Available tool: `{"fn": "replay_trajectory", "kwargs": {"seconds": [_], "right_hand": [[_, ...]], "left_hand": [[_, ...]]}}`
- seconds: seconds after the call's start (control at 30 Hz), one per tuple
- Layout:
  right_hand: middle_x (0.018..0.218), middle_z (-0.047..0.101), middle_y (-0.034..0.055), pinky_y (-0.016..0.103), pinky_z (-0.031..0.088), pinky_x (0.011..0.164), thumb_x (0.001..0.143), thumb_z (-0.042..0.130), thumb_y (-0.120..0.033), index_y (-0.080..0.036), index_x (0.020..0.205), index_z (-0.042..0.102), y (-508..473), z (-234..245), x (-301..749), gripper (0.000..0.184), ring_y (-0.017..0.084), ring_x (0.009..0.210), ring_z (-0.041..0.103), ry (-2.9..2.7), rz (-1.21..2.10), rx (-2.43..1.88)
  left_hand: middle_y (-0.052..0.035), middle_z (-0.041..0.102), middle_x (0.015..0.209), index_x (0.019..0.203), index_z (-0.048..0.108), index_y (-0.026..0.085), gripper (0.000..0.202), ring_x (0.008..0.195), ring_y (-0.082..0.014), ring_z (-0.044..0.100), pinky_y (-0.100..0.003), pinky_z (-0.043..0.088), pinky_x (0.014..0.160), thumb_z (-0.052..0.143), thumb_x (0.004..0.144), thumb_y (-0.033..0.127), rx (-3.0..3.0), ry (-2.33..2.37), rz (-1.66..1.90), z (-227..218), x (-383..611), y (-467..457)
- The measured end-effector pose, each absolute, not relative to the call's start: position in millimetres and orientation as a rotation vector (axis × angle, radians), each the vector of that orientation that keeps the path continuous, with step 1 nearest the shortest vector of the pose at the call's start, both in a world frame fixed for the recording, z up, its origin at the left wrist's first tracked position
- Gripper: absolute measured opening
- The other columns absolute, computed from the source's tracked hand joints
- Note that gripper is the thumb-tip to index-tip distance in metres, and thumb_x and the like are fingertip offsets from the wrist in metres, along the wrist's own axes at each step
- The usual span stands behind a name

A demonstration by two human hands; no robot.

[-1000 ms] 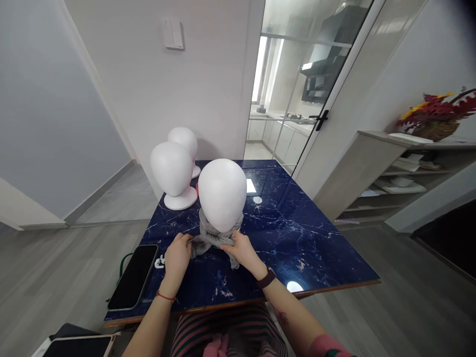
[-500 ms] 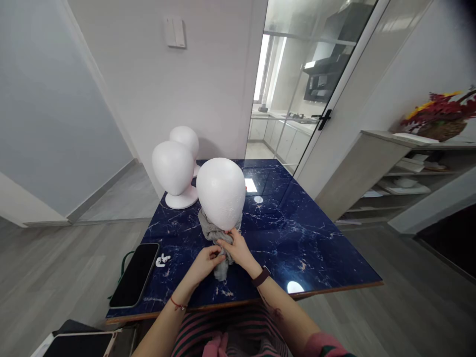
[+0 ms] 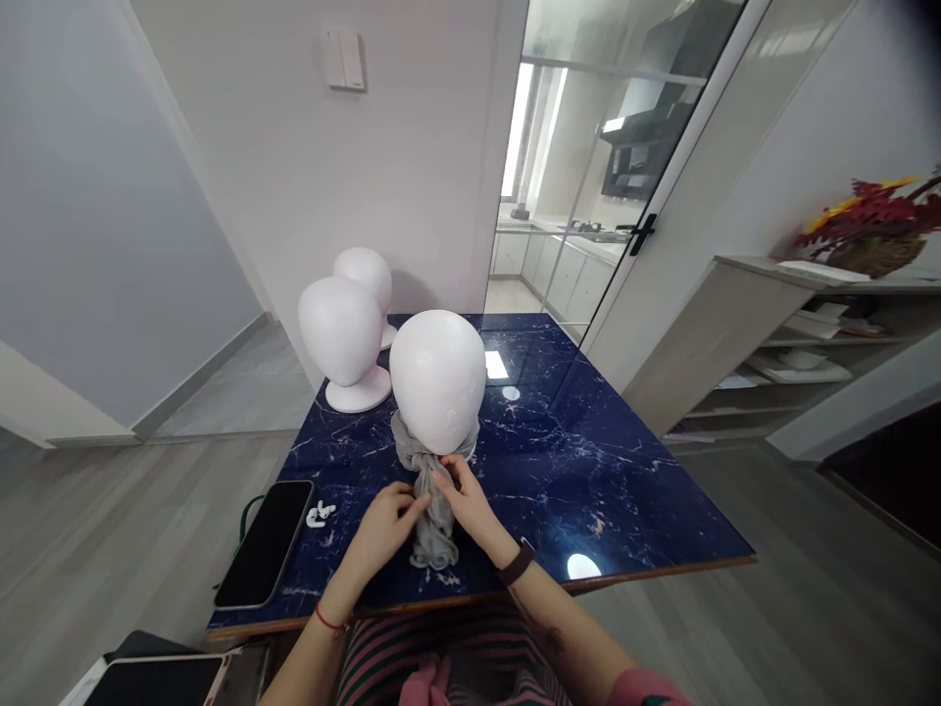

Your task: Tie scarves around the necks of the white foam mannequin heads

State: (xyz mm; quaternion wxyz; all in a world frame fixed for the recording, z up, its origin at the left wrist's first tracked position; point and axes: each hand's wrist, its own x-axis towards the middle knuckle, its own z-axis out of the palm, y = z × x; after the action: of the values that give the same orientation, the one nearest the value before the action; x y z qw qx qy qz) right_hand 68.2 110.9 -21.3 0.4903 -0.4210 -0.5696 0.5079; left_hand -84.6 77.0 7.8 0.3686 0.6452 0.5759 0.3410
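Observation:
A white foam mannequin head (image 3: 439, 380) stands near the middle of the table, with a grey scarf (image 3: 435, 534) wrapped round its neck. The scarf gathers at the front and its tail hangs down onto the tabletop. From the left, my left hand (image 3: 380, 529) has its thumb and fingers closed at the edge of the tail. My right hand (image 3: 469, 502) is closed on the scarf's right side, just beneath the head's chin; part of its hold is hidden.
Two more white mannequin heads, one in front (image 3: 339, 331) and one behind (image 3: 366, 275), stand at the back left of the blue marbled table (image 3: 580, 461). A black phone (image 3: 266, 544) and white earbuds (image 3: 321, 514) lie at left. A glass door (image 3: 559, 147) stands behind.
My left hand has shifted left and slightly down. The scarf's tail now hangs straighter and more spread out. My right hand stays close to the gathered part.

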Motion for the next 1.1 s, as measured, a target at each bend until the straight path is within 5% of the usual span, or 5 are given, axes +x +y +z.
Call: {"fn": "replay_trajectory", "kwargs": {"seconds": [0.3,0.53,0.7,0.83,1.1], "right_hand": [[0.108,0.059,0.0087,0.034,0.045,0.087,0.082,0.055,-0.031,-0.020,0.092,0.064,72,2,108,0.018,0.022,0.101,0.056,-1.602,0.904,-1.221],[0.124,0.055,0.0139,0.039,0.040,0.097,0.085,0.040,-0.029,-0.013,0.122,0.052,183,-12,127,0.042,0.022,0.109,0.054,-1.492,0.753,-1.308],[0.108,0.062,0.0140,0.038,0.042,0.090,0.085,0.041,-0.031,-0.013,0.110,0.059,200,-31,112,0.036,0.024,0.100,0.055,-1.499,0.643,-1.358],[0.102,0.062,0.0151,0.038,0.043,0.085,0.088,0.036,-0.041,-0.012,0.105,0.058,190,-35,114,0.040,0.024,0.094,0.056,-1.388,0.620,-1.417],[0.095,0.063,0.0089,0.030,0.046,0.074,0.088,0.042,-0.043,-0.017,0.099,0.059,179,-27,112,0.033,0.019,0.084,0.059,-1.369,0.705,-1.246]], "left_hand": [[-0.0033,0.063,0.067,0.069,0.062,0.014,0.044,0.067,-0.0169,0.057,-0.027,0.043,0.065,0.064,0.064,0.058,1.140,1.587,1.158,-18,-83,101],[-0.0004,0.058,0.063,0.063,0.056,0.018,0.032,0.062,-0.0165,0.055,-0.027,0.042,0.061,0.074,0.054,0.043,1.213,1.646,1.263,-21,-56,100],[0.0028,0.056,0.059,0.073,0.052,0.018,0.031,0.056,-0.0137,0.055,-0.025,0.042,0.058,0.068,0.060,0.041,1.059,1.397,1.193,-30,-59,96],[-0.0048,0.064,0.075,0.085,0.056,0.015,0.042,0.068,-0.0184,0.060,-0.031,0.047,0.064,0.072,0.055,0.041,1.041,1.456,1.169,-22,-94,109],[-0.0040,0.064,0.075,0.077,0.059,0.016,0.021,0.070,-0.0180,0.058,-0.032,0.046,0.069,0.060,0.057,0.021,1.002,1.657,1.434,-8,-109,180]]}}
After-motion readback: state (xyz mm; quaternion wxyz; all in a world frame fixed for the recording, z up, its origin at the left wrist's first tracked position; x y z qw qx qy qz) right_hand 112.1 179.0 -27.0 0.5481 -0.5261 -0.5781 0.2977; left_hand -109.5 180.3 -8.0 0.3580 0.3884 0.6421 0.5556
